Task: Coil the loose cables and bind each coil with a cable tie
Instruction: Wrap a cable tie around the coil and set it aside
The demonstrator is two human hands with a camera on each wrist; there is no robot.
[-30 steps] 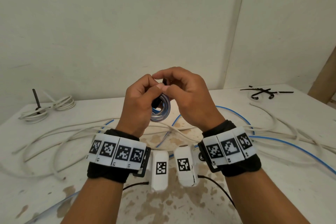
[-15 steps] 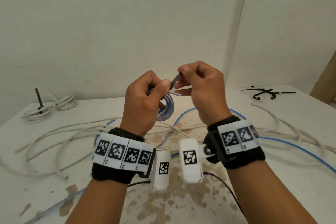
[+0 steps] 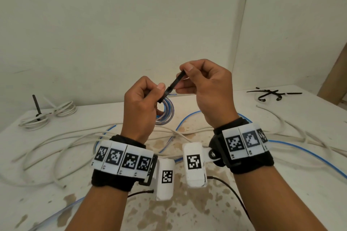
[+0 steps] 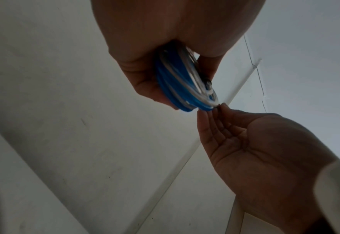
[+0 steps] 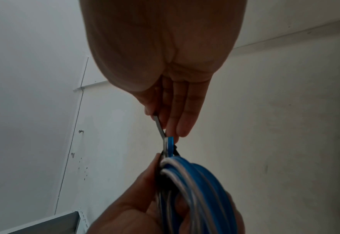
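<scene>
Left hand grips small blue coil; right hand pinches black cable tie tail. Coil light, springy; tie stiff, probably slick. Hold near tie head.

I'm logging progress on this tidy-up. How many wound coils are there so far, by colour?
Blue: 1, the blue coil gripped by the left hand, its black cable tie pinched by the right hand.
White: 1, the white coil lying at far left.
Total: 2
</scene>
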